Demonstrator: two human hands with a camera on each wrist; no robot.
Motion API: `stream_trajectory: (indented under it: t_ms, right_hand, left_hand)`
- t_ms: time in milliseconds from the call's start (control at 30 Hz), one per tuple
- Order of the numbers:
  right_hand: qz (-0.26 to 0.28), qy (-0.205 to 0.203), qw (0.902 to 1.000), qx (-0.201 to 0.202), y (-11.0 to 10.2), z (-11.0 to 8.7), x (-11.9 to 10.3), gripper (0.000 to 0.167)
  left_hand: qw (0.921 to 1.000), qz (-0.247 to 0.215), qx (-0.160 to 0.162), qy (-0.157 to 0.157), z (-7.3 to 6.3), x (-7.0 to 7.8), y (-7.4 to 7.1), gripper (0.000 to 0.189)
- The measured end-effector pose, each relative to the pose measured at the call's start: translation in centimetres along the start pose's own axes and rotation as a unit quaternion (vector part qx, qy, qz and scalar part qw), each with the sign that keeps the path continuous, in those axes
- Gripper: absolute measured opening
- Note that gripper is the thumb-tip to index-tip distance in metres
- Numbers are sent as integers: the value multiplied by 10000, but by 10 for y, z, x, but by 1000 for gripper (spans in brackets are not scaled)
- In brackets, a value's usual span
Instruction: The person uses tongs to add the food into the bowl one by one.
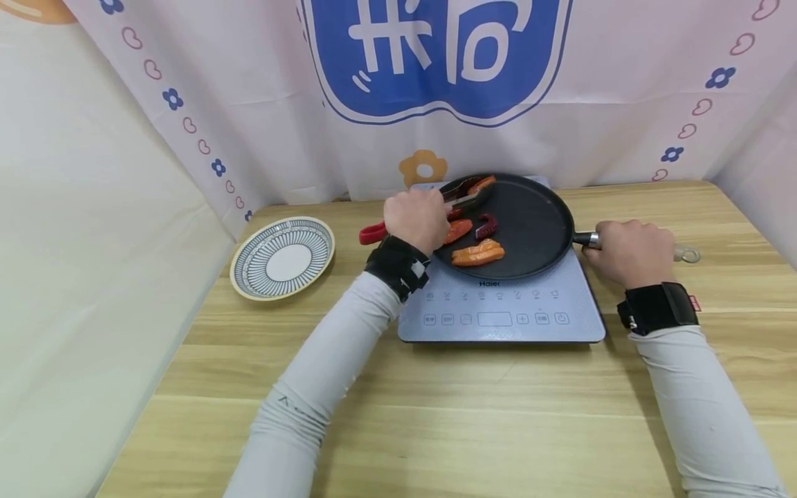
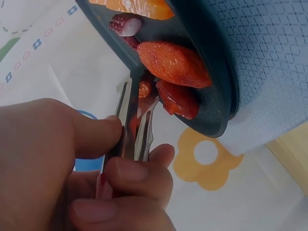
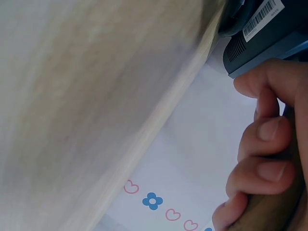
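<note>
My left hand (image 1: 416,220) grips metal tongs (image 2: 126,127) with a red handle end (image 1: 372,233). Their tips reach over the left side of a black frying pan (image 1: 529,225), by an orange piece of food (image 1: 482,185); whether they pinch it I cannot tell. Also in the pan lie an orange salmon-like piece (image 1: 478,253), a purple octopus tentacle piece (image 1: 486,226), a glossy red-orange piece (image 2: 174,63) and a darker red piece (image 2: 178,99). With curled fingers my right hand (image 1: 631,250) holds the pan's handle (image 1: 587,239), whose ring end sticks out beyond it.
Under the pan is a grey induction cooker (image 1: 498,328) with a touch panel facing me. A striped plate (image 1: 283,259) stands at the left on the wooden table (image 1: 486,415). Behind the table hangs a printed curtain (image 1: 274,124).
</note>
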State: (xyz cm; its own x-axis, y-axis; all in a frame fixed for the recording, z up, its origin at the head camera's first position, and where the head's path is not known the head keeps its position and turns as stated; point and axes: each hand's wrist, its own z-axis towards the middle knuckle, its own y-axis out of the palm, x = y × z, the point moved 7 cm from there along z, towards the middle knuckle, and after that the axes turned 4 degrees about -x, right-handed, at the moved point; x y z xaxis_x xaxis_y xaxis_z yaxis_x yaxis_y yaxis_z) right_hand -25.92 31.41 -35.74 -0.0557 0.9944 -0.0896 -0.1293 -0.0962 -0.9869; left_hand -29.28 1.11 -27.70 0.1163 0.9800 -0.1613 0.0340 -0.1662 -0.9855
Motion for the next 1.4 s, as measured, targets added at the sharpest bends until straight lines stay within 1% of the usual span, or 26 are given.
stream_trajectory:
  t_ms: [133,333,567,667,900,1067,1233,1400]
  right_hand:
    - [-16,21,10000,-57,0,0,0,31]
    - [-23,-1,10000,8,-1,0,-1,31]
    - [11,-1,10000,1,-1,-1,-2,30]
    - [32,-14,10000,25,-1,0,-2,29]
    - [30,-2,10000,-63,-1,-1,-2,29]
    - [43,-7,9999,-132,-1,-1,-1,29]
    - [9,-9,10000,-85,-1,-1,-2,29]
    - [-11,-9,10000,-73,-1,-1,-3,29]
  left_hand:
    - [9999,-108,-54,40,-4,-1,1,53]
    - [9995,-306,-63,42,-10,-3,-1,51]
    - [9989,-388,214,166,-19,-4,-7,58]
    - [9985,-471,226,188,-23,-6,-8,58]
    - [9977,-636,124,202,-31,-15,-9,54]
    - [9960,-833,180,251,-37,-23,-9,54]
    - [9946,-976,232,269,-45,-31,-10,54]
    - [9931,-1130,207,246,-51,-39,-11,53]
